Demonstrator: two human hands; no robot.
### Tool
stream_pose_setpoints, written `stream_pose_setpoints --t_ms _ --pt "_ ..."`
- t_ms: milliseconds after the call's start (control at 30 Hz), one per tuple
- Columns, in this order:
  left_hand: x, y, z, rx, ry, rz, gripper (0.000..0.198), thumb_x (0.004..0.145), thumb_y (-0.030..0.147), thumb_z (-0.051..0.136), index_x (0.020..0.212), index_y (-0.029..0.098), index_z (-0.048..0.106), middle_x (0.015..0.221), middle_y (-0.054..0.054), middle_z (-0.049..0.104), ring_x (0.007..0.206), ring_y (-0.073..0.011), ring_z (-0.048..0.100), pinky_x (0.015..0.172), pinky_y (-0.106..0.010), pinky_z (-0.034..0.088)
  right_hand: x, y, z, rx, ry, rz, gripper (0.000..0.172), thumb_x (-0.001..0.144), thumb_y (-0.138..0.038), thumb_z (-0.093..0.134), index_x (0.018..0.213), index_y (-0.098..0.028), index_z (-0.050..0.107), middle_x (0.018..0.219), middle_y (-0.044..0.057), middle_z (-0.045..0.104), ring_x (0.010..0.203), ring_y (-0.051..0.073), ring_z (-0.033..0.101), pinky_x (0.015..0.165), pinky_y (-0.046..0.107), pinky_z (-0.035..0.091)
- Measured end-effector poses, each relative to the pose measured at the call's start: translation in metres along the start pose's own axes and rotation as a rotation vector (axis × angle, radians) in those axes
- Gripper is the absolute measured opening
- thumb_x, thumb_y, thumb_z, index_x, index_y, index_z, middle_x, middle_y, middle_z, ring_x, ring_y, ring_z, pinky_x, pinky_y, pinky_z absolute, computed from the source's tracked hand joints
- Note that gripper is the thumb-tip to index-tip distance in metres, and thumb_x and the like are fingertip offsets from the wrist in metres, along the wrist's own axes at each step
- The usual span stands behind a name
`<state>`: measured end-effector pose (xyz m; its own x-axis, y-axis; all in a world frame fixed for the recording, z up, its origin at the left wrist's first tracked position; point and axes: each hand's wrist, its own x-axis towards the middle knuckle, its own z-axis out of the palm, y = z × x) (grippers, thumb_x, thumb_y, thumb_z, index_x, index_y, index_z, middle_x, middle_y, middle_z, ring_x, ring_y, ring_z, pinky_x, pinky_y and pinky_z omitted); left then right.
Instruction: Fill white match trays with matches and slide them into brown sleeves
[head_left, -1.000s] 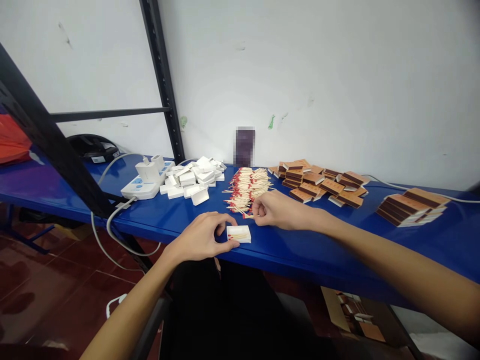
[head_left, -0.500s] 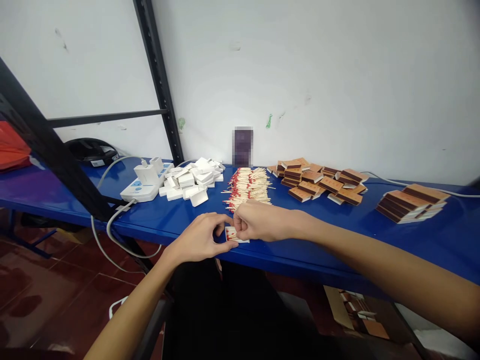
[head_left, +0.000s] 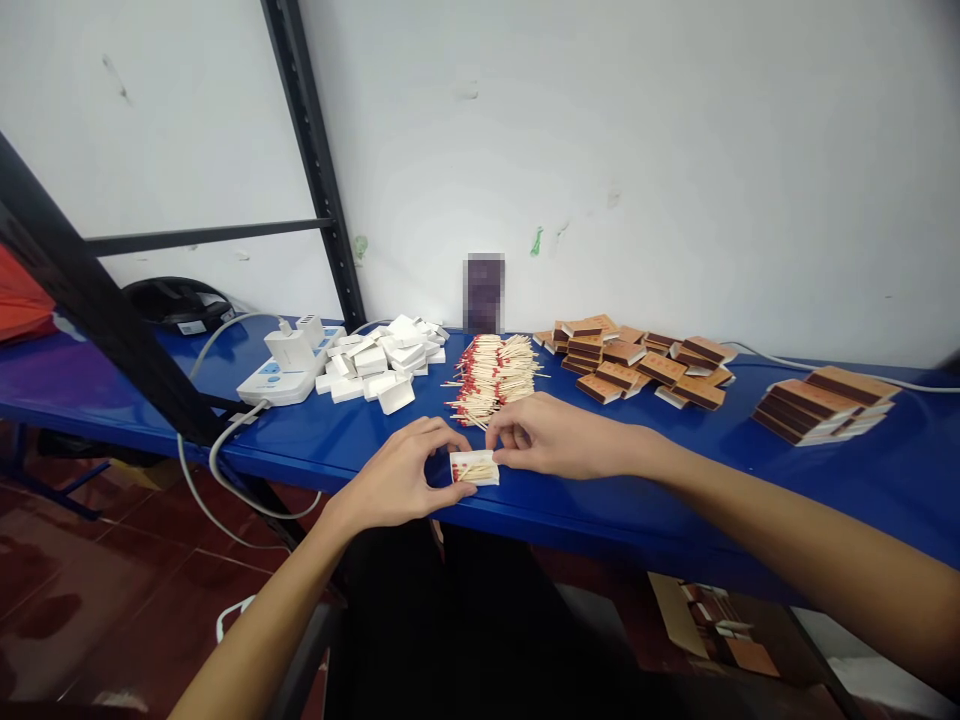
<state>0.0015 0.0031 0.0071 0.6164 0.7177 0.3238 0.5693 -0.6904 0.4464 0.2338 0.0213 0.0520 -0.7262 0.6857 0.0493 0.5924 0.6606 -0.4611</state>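
Observation:
A small white matchbox tray point(head_left: 489, 480) lies at the front edge of the blue table, with several red-tipped matches point(head_left: 474, 471) in it. My left hand point(head_left: 409, 470) is closed around its left end, thumb along the near side and fingers at the far side. Over the tray's upper right corner is my right hand point(head_left: 551, 433), thumb and forefinger slightly apart; I see nothing between them. Just beyond both hands rises a large pile of loose matches point(head_left: 499, 375), most red heads toward the left.
White empty trays point(head_left: 382, 360) are heaped at the left, beside a power strip point(head_left: 281, 385) with cables. Brown matchbox sleeves point(head_left: 637, 360) lie piled at the right, near stacked matchboxes point(head_left: 821, 405). A black shelf post point(head_left: 319, 150) stands at the left. An open carton point(head_left: 675, 615) sits below the table.
My right hand has drawn back to the right from over the tray and its fingers have loosened. Matches in the tray now show more fully. My left hand keeps its hold.

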Motion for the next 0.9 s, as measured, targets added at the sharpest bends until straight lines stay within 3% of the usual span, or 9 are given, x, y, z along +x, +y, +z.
stream_pose_setpoints --t_ms 133,333,500,700,900 --pt "0.000 0.000 0.000 -0.004 -0.001 -0.009 0.028 0.082 0.040 0.071 0.104 0.022 0.066 0.098 -0.003 0.065 0.089 -0.0202 0.057 0.081 -0.033 0.044 -0.002 0.007 0.009 0.023 0.001 -0.033 0.014 0.086 -0.023 0.059 0.092 -0.017 0.070 0.074 0.001 0.066 0.063 0.012 0.057 0.060 0.023 0.041" --pt "-0.001 -0.001 0.001 -0.023 0.006 0.018 0.028 0.084 0.042 0.069 0.103 0.023 0.067 0.097 -0.004 0.065 0.089 -0.0202 0.059 0.082 -0.033 0.046 0.005 0.005 0.016 -0.018 0.019 -0.095 0.011 0.086 -0.020 0.059 0.080 -0.016 0.067 0.070 0.001 0.062 0.060 0.011 0.051 0.057 0.023 0.036" --pt "-0.002 -0.001 0.001 0.002 -0.020 0.053 0.025 0.090 0.041 0.063 0.107 0.025 0.071 0.101 -0.004 0.061 0.095 -0.0202 0.059 0.086 -0.032 0.046 -0.003 0.012 -0.001 -0.081 0.238 -0.072 0.019 0.091 -0.025 0.053 0.081 -0.016 0.067 0.070 0.001 0.063 0.062 0.012 0.052 0.061 0.025 0.036" --pt "-0.001 0.000 0.000 0.057 -0.063 0.064 0.030 0.098 0.038 0.050 0.120 0.027 0.067 0.106 -0.005 0.057 0.096 -0.0196 0.058 0.088 -0.032 0.045 -0.024 0.045 -0.007 -0.190 0.443 0.052 0.021 0.091 -0.029 0.051 0.081 -0.016 0.066 0.065 0.001 0.060 0.058 0.013 0.050 0.058 0.026 0.034" --pt "-0.002 -0.001 0.002 0.067 -0.045 0.030 0.027 0.093 0.040 0.058 0.113 0.025 0.069 0.104 -0.004 0.057 0.095 -0.0197 0.058 0.085 -0.032 0.046 -0.032 0.058 0.010 -0.280 0.374 0.128 0.019 0.088 -0.031 0.055 0.084 -0.017 0.066 0.059 -0.002 0.052 0.055 0.012 0.047 0.058 0.026 0.031"
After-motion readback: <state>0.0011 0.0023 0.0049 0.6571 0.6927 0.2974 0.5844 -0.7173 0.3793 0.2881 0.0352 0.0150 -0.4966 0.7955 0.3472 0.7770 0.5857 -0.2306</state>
